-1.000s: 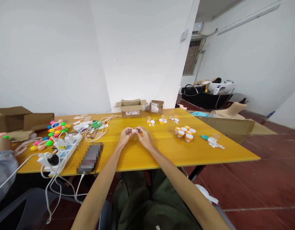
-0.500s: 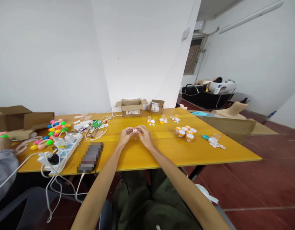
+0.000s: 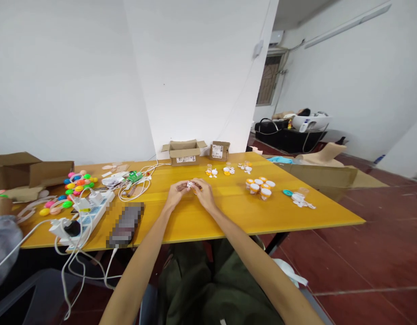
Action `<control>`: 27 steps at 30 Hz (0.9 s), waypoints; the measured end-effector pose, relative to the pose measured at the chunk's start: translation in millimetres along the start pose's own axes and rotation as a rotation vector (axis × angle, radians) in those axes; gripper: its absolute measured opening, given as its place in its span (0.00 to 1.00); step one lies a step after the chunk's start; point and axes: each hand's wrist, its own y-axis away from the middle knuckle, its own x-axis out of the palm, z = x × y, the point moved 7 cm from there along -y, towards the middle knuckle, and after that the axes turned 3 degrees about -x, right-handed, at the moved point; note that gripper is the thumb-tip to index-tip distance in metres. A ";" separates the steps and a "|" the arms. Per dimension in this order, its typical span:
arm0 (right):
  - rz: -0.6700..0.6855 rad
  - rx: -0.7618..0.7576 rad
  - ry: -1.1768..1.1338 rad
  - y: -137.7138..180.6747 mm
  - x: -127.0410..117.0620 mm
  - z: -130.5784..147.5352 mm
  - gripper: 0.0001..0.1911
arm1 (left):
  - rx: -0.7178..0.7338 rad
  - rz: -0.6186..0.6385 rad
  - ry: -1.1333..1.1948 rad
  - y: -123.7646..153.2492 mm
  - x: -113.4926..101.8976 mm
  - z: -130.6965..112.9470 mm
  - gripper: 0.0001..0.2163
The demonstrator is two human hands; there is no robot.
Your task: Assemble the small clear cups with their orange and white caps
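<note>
Above the middle of the yellow table [image 3: 195, 221], my left hand [image 3: 176, 192] and my right hand [image 3: 205, 192] meet, fingers closed in a pinch. Between their fingertips is a small white piece with dark dots or holes [image 3: 189, 184]. A bit of orange shows under my right fingers; what it belongs to is mostly hidden. To the right stand several small clear containers with white-and-orange tops [image 3: 254, 188]. Beyond my hands lie small groups of white and orange parts [image 3: 227, 171].
A turquoise ring [image 3: 287, 192] and loose white parts [image 3: 301, 201] lie at the right. Left are a phone [image 3: 125, 225], a power strip [image 3: 102, 208] with trailing cables and colourful balls [image 3: 80, 183]. Cardboard boxes [image 3: 185, 160] stand behind. Another person's sleeve [image 3: 4, 243] is at the far left.
The white piece has turned between my fingers, so its dotted face shows more clearly, and some orange now shows below. The whole view has shifted slightly.
</note>
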 end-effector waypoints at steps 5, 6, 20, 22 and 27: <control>-0.011 0.017 -0.023 0.0 -0.4 1.1 0.10 | -0.002 -0.024 -0.001 0.0 -2.0 0.1 0.16; -0.015 0.020 -0.026 0.0 -0.8 1.0 0.10 | -0.005 -0.024 0.000 0.1 -1.9 0.3 0.16; -0.025 0.018 -0.017 -0.1 -2.5 1.3 0.08 | -0.032 0.014 0.031 2.3 4.9 -3.2 0.16; -0.022 0.011 -0.003 0.0 -2.1 1.5 0.08 | -0.033 0.009 0.030 1.9 3.9 -2.5 0.16; -0.037 -0.011 0.012 0.1 -2.4 3.5 0.08 | -0.036 0.001 0.030 1.0 1.5 -1.1 0.16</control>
